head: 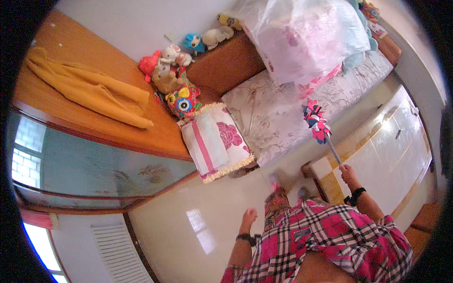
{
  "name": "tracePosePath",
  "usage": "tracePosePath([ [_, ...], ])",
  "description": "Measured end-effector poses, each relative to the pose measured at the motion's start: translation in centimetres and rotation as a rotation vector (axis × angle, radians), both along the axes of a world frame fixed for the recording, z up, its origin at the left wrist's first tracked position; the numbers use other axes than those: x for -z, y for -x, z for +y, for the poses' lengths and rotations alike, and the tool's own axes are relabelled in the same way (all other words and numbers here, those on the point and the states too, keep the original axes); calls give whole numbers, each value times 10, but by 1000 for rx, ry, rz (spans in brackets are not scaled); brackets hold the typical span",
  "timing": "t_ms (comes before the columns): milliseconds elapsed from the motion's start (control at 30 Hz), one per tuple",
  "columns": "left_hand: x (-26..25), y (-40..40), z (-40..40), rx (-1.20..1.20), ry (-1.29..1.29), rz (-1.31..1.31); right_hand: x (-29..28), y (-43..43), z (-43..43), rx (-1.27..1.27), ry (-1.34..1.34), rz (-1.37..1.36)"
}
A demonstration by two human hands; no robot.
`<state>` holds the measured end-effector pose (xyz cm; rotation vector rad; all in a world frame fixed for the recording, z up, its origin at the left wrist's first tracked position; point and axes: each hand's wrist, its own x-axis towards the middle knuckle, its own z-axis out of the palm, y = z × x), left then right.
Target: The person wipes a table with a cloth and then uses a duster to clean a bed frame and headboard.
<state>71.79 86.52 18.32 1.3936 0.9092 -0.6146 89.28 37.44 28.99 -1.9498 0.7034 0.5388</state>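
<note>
My right hand (348, 175) grips the grey rod of a duster (316, 122), whose head is made of pink, white and dark blue fabric petals. The duster's head is over the front edge of the sofa's floral seat cover (262, 113), just below a pink strip (324, 79). My left hand (250, 216) hangs over the tiled floor with its fingers curled and nothing visible in it. A large clear plastic bag (300, 42) with pale pink and white contents is on the sofa seat, beyond the duster.
A marble-topped coffee table (385, 145) stands to the right, close to my right arm. Several plush toys (171, 56) line the sofa back and corner. A fringed cloth (216, 141) covers the armrest. A mustard garment (92, 88) lies on the wooden cabinet top (70, 39).
</note>
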Motion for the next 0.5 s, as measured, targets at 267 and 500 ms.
tracePosePath([
  [267,-45,-170,-12,509,-479,-301,-29,-12,17,81,-57,74],
  [500,-121,-206,-24,298,-660,-404,-49,-40,21,-244,65,-178],
])
